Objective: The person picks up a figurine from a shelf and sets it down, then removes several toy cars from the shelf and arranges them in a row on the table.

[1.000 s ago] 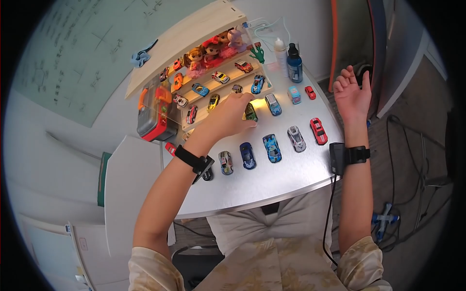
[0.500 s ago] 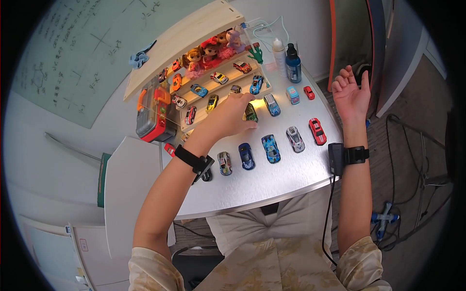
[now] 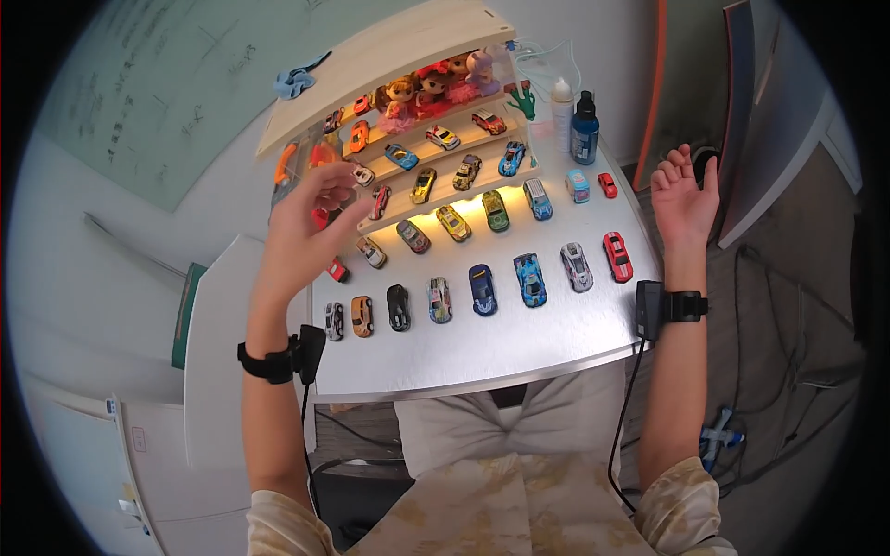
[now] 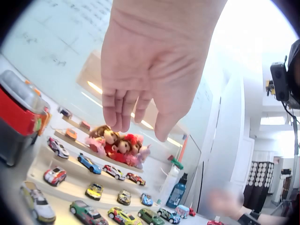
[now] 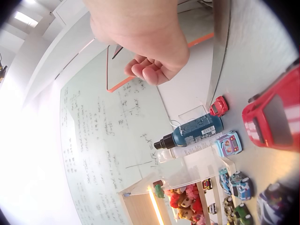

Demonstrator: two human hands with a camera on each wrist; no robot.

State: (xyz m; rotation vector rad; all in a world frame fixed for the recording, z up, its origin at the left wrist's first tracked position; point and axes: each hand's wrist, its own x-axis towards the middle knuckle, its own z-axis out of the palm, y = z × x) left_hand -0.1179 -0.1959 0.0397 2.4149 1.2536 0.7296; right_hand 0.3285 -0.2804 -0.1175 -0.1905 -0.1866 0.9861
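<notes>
The left hand [image 3: 311,227] is raised over the left end of the stepped wooden shelf [image 3: 378,225], fingers loosely bent and holding nothing. In the left wrist view that hand [image 4: 150,70] hangs above the rows of toy cars, its thumb apart from the fingers. The right hand [image 3: 684,199] is held palm up beyond the table's right edge, fingers loosely curled and empty. Toy cars stand in rows on the shelf steps and table, among them a green car [image 3: 495,211], a dark blue car [image 3: 482,290] and a red car [image 3: 617,257].
Dolls [image 3: 433,91] sit on the upper shelf. A blue bottle [image 3: 584,130] and a white bottle [image 3: 562,116] stand at the back right. At the left is a red and grey toolbox [image 4: 18,117]. A blue cloth [image 3: 298,78] lies on the shelf's top board.
The left hand has moved left, away from the green car, uncovering the cars beneath it. The head view has shifted slightly. The right hand keeps its pose.
</notes>
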